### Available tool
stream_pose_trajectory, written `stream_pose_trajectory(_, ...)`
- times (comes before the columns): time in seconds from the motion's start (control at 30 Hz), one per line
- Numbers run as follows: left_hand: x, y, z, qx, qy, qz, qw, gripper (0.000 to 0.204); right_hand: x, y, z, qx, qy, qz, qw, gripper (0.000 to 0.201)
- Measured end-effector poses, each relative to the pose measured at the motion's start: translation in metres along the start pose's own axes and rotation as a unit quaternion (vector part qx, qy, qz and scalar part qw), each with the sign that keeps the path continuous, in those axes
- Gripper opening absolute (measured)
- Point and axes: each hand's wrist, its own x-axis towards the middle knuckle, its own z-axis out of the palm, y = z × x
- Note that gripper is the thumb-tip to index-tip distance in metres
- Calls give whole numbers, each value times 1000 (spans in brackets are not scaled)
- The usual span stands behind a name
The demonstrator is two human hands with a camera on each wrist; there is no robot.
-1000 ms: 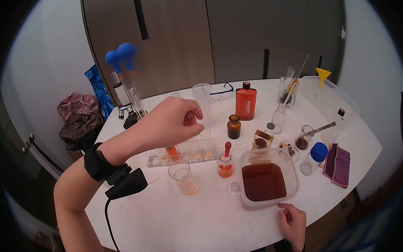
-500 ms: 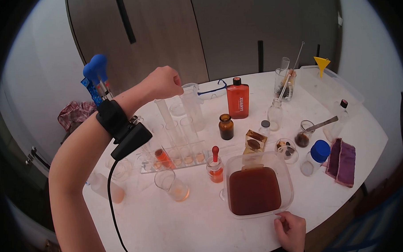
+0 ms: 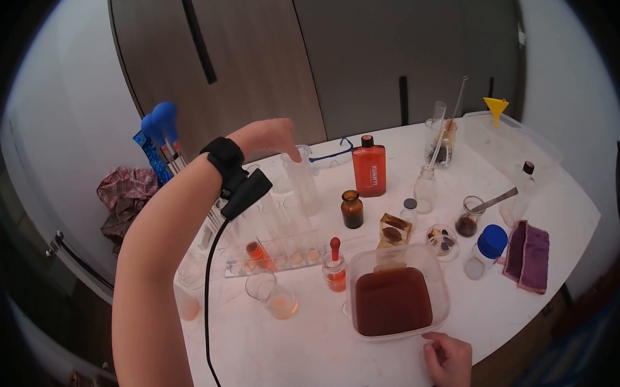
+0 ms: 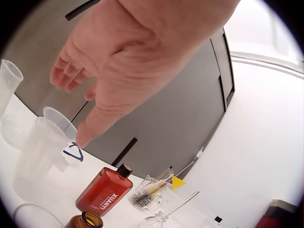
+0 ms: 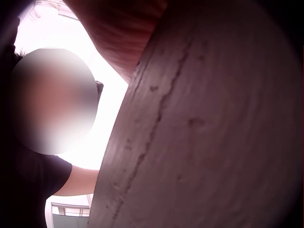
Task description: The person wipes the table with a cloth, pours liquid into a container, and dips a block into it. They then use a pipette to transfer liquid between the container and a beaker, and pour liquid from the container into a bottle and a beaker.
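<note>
My left hand reaches out over the back of the table, above a tall translucent plastic beaker. In the left wrist view its fingers are loosely extended with nothing between them, and the thumb points down close to the beaker's rim. Blue-framed safety glasses lie just behind. My right hand rests at the table's front edge, fingers loosely curled and holding nothing. Beside it stands a clear plastic tub of dark red-brown liquid. The right wrist view shows mostly tabletop and part of that hand.
Under my left forearm stands a test tube rack with several tubes, one holding orange liquid. Nearby are a glass beaker, a red-topped dropper bottle, a brown bottle and a red bottle. A camera cable hangs from my left wrist.
My left hand has moved from over the rack to the back of the table, then right over the plastic beaker; its curled fingers have straightened. The right hand stays beside the tub.
</note>
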Motion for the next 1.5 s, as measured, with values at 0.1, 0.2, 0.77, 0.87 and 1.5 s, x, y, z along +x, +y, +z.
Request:
stream_pose_trajectory(0.1, 20, -3, 10, 4, -20, 25, 999, 83, 0, 0, -1, 12, -4, 11, 1000, 17)
stream_pose_trajectory(0.2, 35, -5, 18, 9, -23, 42, 999, 84, 0, -2, -2, 16, -4, 15, 1000, 17)
stream_pose_trajectory(0.77, -10, -8, -5, -43, 260, 109, 959, 62, -1, 2, 3, 4, -16, 13, 1000, 16)
stream_pose_trajectory(0.87, -69, -7, -19, -73, 302, 131, 941, 62, -2, 3, 7, 15, -15, 65, 998, 14)
stream_pose_trajectory(1.5, -212, -49, 88, -91, 38, 127, 987, 63, -3, 8, 9, -15, 0, 24, 1000, 13)
